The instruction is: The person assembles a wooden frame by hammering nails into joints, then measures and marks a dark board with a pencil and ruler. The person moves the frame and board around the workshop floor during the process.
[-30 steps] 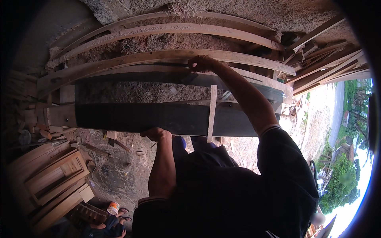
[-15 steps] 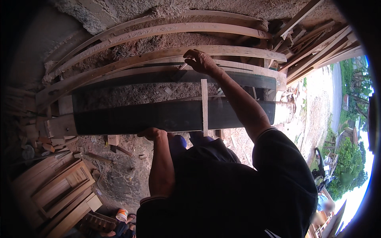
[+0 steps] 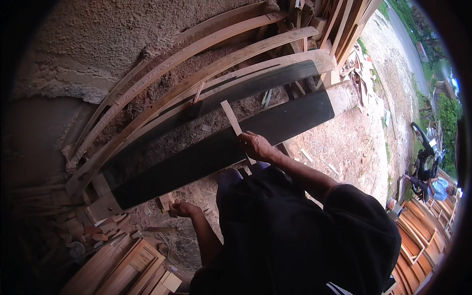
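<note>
My right hand is closed round a thin, pale wooden strip, which lies crosswise over a long dark board. The strip's far end reaches past the board's far edge; its near end shows by my lap. Off the board's near edge, my left hand hangs low with its fingers loosely bent and nothing visible in them, beside a small wooden block. Farther back runs a second dark board, and a light-handled tool with a dark end rests near it.
Curved wooden beams stand behind the boards, against a rough wall. Wooden panels and offcuts lie at lower left. Planks lean at back right. Outside, a person sits near a motorcycle.
My right hand has come back from the light-handled tool to the wooden strip and taken hold of it. My left hand has left the board's near edge. The whole view has turned.
</note>
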Motion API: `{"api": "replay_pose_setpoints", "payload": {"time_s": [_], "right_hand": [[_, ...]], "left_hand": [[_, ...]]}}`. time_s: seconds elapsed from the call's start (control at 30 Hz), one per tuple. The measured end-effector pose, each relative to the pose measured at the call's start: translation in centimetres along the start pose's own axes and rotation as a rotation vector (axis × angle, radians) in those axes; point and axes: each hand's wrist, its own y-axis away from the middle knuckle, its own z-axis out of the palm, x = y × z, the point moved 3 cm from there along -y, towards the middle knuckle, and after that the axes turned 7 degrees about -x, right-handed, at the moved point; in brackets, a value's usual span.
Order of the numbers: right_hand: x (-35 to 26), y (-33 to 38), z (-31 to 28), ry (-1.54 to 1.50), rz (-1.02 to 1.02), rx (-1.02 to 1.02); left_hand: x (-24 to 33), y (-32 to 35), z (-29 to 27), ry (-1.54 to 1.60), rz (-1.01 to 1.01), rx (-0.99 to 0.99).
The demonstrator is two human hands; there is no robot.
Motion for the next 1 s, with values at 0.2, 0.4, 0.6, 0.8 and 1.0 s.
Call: {"api": "replay_pose_setpoints", "payload": {"time_s": [0.2, 0.4, 0.6, 0.8, 1.0], "right_hand": [[-1.4, 0.6, 4.8, 0.023, 0.022, -0.059], [-7.1, 1.4, 4.8, -0.201, 0.039, 0.075], [-8.9, 5.3, 3.8, -0.535, 0.159, 0.008], [-0.7, 8.9, -2.8, -0.875, 0.251, 0.462], [16.6, 14.8, -18.7, -0.882, 0.39, 1.222]], "left_hand": [[6.0, 2.1, 2.6, 0.111, 0.229, -0.917], [10.1, 7.2, 6.9, -0.095, 0.371, -1.627], [11.5, 12.8, 8.8, 0.062, 0.471, -1.935], [13.3, 16.0, 9.5, -0.015, 0.438, -1.985], [11.9, 14.1, 8.6, -0.222, 0.552, -1.695]]}}
